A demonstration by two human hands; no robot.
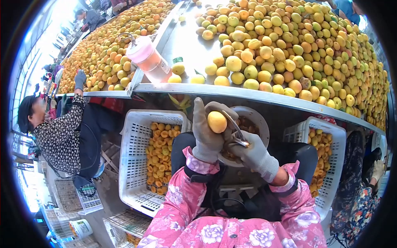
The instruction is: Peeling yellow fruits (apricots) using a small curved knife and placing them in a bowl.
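My left hand (pixel 208 133), in a grey work glove, holds a whole yellow apricot (pixel 217 122) with the index finger pointing up. A curved metal pitting tool (pixel 233 122) is gripped in my gloved right hand (pixel 252 152), its upper end close to the right side of the fruit. Both hands are near each other over a round white tub (pixel 265 125) that holds brownish bits, partly hidden by the gloves. To the left stands a white plastic crate (pixel 131 164) of halved apricots. Another white crate (pixel 338 161) with apricot halves is at the right.
A metal-edged table (pixel 186 90) heaped with apricots (pixel 294 52) spans the front. A pink-lidded drink bottle (pixel 152 62) stands on it. A co-worker (pixel 59 133) sits at left, another person's floral sleeve (pixel 363 198) shows at right. Stacked crates (pixel 130 221) lie lower left.
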